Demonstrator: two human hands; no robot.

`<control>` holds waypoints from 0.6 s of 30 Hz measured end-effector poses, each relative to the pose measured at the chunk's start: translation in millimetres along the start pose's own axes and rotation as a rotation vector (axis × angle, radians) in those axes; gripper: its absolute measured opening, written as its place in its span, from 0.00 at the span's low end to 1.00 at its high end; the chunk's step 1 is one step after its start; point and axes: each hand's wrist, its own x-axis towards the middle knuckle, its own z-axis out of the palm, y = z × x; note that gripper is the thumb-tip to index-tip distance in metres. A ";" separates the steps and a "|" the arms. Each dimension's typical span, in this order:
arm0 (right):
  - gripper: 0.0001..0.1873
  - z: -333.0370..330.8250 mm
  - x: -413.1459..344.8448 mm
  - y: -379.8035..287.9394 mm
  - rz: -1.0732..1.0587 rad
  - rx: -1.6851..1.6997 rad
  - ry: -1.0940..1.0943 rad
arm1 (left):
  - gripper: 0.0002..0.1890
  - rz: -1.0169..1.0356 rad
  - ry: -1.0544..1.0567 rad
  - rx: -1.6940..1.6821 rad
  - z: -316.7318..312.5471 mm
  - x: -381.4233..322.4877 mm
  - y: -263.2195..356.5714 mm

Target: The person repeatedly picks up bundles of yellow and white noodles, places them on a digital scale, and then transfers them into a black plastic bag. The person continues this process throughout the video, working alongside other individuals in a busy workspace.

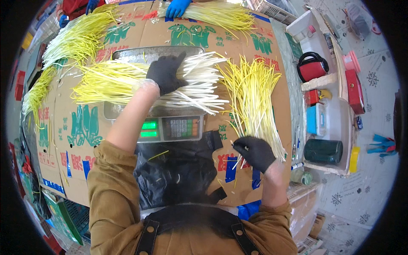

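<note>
My left hand [167, 75], in a dark glove, lies across the top of a bundle of yellow chives [111, 81], its fingers spread and its underside hidden. The bundle rests crosswise on the metal pan [185, 50] of a digital scale, white stem ends to the right. Green digits glow on the scale's display [149, 129], beside its keypad [181, 127]. To the right, my gloved right hand [256, 153] is at the white end of a second pile of yellow chives [253, 92]. Its fingers are curled, with a pale stalk end at the fingertips.
Flattened printed cardboard [84, 149] covers the table. Black plastic [173, 173] lies before me. Blue-gloved hands [177, 8] of others touch chives [220, 14] at the far side; more chives [76, 38] lie left. A foam box [331, 86] on the right holds a red kettle [312, 67].
</note>
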 end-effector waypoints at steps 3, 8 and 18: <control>0.08 -12.2 32.4 -17.9 -0.124 -0.215 0.084 | 0.37 -0.077 -0.061 -0.056 -0.8 12.7 -13.2; 0.08 -10.6 53.0 -40.8 -0.348 -0.069 -0.048 | 0.28 -0.211 -0.039 -0.435 6.7 18.4 -43.1; 0.15 -22.7 92.3 -42.7 -0.351 0.191 0.168 | 0.28 -0.214 0.005 -0.445 9.5 10.2 -41.0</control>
